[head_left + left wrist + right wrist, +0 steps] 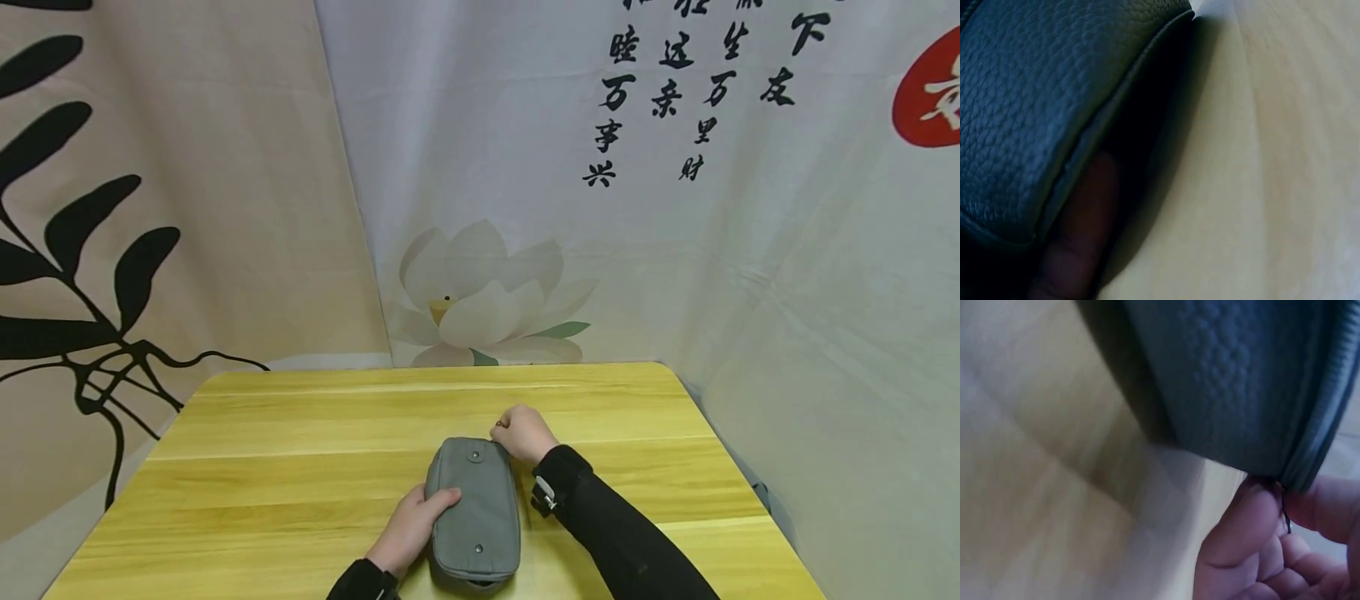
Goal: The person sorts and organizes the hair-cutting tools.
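A grey pebbled-leather zip pouch [477, 504] lies lengthwise near the front middle of the table, two round studs on its upper face. My left hand [408, 523] grips its left side, thumb over the top; in the left wrist view a finger [1082, 219] is against the underside of the leather [1035, 94]. At the far right corner, my right hand [525, 435] pinches a small zipper pull [1287, 515] between thumb and curled fingers. The zipper [1329, 406] runs along the pouch's edge. The pouch's inside is hidden.
The pouch rests on a yellow wood-grain table [300, 467] with rounded far corners. A printed cloth backdrop [487, 125] with a lotus, leaves and black characters hangs behind and beside it.
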The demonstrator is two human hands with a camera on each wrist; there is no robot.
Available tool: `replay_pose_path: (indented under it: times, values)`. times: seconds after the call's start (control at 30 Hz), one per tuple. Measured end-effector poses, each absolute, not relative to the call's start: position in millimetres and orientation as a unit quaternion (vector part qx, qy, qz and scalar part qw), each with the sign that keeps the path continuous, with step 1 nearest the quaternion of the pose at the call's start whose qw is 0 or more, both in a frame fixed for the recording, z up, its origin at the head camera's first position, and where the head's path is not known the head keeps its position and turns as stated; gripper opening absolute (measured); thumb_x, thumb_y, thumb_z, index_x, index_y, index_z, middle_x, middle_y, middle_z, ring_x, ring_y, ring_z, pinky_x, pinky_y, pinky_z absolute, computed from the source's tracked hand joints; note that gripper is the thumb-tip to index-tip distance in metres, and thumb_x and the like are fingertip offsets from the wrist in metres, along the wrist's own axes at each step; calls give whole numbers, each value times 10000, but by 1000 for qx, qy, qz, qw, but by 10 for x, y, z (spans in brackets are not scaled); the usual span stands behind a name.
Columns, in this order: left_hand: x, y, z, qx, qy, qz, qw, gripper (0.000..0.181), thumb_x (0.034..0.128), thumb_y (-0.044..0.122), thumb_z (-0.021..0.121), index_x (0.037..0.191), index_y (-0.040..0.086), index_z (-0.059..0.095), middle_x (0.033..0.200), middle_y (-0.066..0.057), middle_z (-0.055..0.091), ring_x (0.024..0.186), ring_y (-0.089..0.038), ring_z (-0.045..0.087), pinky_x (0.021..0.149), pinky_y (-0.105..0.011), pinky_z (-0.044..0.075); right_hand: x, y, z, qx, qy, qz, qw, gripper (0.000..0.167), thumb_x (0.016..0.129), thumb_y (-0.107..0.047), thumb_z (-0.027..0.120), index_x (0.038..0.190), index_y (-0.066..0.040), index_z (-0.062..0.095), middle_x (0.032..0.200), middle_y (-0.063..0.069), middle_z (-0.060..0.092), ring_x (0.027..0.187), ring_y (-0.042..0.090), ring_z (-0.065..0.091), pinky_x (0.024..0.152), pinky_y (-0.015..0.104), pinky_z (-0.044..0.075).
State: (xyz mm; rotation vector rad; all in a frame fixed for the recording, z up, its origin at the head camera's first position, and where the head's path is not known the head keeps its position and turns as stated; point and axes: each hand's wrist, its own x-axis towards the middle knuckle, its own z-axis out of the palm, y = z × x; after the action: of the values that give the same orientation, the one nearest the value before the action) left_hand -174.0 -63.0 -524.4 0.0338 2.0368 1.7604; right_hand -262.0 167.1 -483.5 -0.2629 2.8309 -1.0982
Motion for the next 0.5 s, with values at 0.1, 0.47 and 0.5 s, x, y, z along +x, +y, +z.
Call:
replay_pose_path:
  times: [0.1,0.47,0.5]
  values:
    - [-1735,-626,-5233,8,741,635,218,749,1044,552,591,1501,-34,496,1275,-87,730,1253,-243,659,1161,-570,457,-2617,1716,-4875,-72,915,-393,60,556,1041,-140,649,554,-186,385,504,-76,317,447,106,325,480,244,262]
    - [-1707,-601,-5211,9,740,639,210,732,1043,521,607,1482,-56,502,1266,-102,729,1234,-236,667,1138,-524,494,-2499,1771,-4914,-24,890,-451,65,476,1037,-161,656,581,-153,519,487,-60,447,463,112,466,496,237,353]
    - [-1705,-599,-5212,9,739,640,209,731,1043,518,609,1479,-58,502,1264,-103,729,1229,-234,670,1134,-520,500,-2483,1766,-4904,-19,889,-454,64,468,1037,-156,655,587,-152,525,501,-55,456,472,115,480,505,236,380]
